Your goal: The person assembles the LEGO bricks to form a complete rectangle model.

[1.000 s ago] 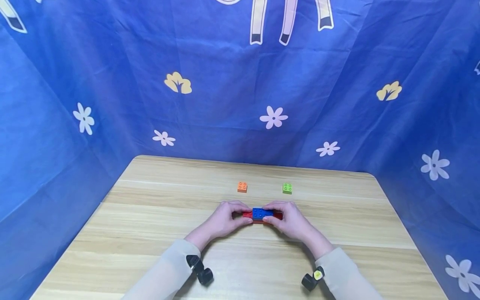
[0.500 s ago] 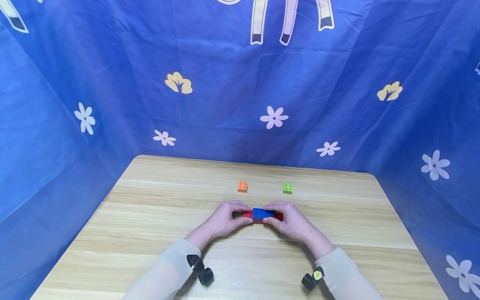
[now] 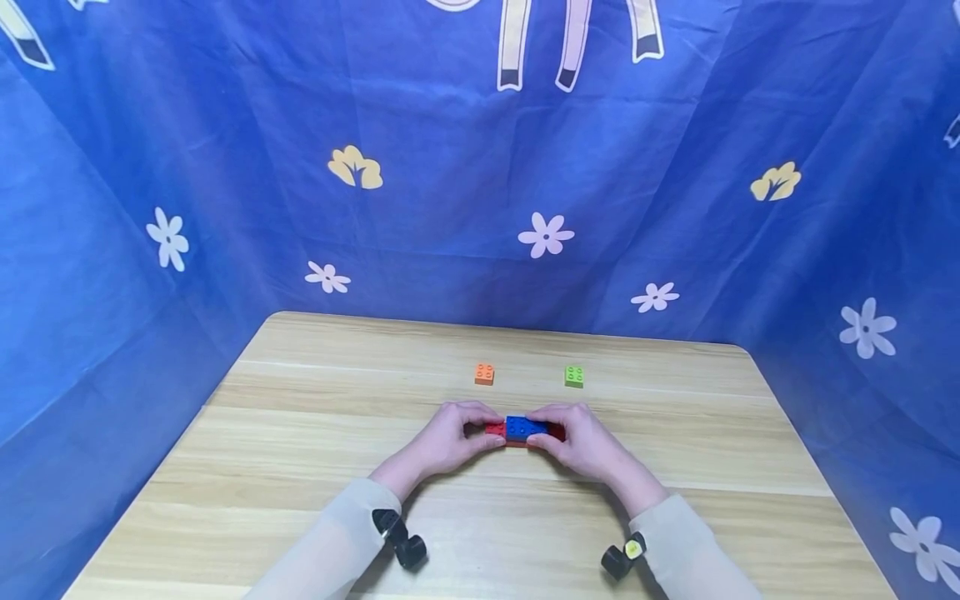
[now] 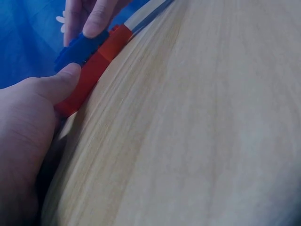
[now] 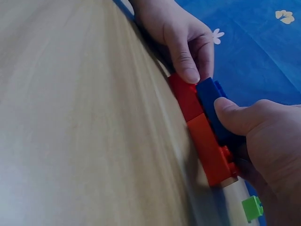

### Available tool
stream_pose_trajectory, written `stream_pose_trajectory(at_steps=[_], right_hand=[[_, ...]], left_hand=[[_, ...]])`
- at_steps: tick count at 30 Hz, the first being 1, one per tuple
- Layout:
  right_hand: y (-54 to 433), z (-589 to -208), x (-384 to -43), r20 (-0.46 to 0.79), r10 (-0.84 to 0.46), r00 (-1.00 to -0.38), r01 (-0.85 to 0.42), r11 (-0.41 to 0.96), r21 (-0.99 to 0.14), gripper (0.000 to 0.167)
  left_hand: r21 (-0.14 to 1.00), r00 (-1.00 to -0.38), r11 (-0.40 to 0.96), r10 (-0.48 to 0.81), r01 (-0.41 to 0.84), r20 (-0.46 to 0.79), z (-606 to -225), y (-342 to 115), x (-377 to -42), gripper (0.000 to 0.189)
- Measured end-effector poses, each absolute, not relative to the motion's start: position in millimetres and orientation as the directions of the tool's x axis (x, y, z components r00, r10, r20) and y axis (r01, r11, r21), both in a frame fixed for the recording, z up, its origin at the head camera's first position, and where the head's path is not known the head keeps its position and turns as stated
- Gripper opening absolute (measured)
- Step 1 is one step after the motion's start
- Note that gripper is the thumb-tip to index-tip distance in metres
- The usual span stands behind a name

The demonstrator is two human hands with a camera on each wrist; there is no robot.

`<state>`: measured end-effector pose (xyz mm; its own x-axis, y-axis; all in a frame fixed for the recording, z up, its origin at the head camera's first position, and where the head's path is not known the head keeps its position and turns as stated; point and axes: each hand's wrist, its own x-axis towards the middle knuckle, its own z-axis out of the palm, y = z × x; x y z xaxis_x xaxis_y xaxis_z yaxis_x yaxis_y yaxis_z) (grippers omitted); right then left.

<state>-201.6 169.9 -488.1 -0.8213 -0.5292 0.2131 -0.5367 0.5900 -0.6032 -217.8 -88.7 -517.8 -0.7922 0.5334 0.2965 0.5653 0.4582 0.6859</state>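
Two toy building bricks lie end to end on the table, a red brick point(image 5: 186, 99) on the left and an orange-red brick point(image 5: 206, 153) on the right. A blue brick point(image 3: 517, 428) sits on top, bridging the joint between them. My left hand point(image 3: 447, 438) grips the red brick at its left end, thumb on the near side. With thumb in front and fingers behind, my right hand point(image 3: 587, 442) pinches the blue brick towards its right end. The right fingers hide part of its studs.
Farther back on the wooden table point(image 3: 337, 383) stand an orange brick point(image 3: 484, 374) and a lime green brick point(image 3: 573, 377), both small and four-studded. A blue patterned cloth point(image 3: 450, 200) hangs behind the table and along both sides.
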Motion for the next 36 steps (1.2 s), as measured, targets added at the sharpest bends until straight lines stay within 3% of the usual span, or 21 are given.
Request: stream_pose_trajectory(at_steps=[10, 18, 24, 36], right_hand=[[169.2, -485.0, -200.9, 0.219, -0.525, -0.823, -0.535, 0.586, -0.609, 0.036], [172.6, -487.6, -205.5, 0.191, -0.509, -0.839, -0.487, 0.547, -0.681, 0.036], [178.3, -495.1, -210.9, 0.160, -0.442, -0.883, -0.391, 0.504, -0.770, 0.035], [174.6, -500.3, -208.1, 0.196, -0.423, -0.885, -0.392, 0.447, -0.804, 0.032]], left_hand=[[0.713, -0.793, 0.434, 0.539, 0.551, 0.285, -504.4, -79.7, -214.6, 0.050], [0.747, -0.802, 0.405, 0.529, 0.527, 0.279, -500.5, -69.8, -215.1, 0.035], [0.766, -0.822, 0.417, 0.513, 0.489, 0.246, -500.1, -68.5, -217.5, 0.036], [0.794, -0.861, 0.435, 0.465, 0.425, 0.206, -504.4, -67.8, -215.9, 0.034]])
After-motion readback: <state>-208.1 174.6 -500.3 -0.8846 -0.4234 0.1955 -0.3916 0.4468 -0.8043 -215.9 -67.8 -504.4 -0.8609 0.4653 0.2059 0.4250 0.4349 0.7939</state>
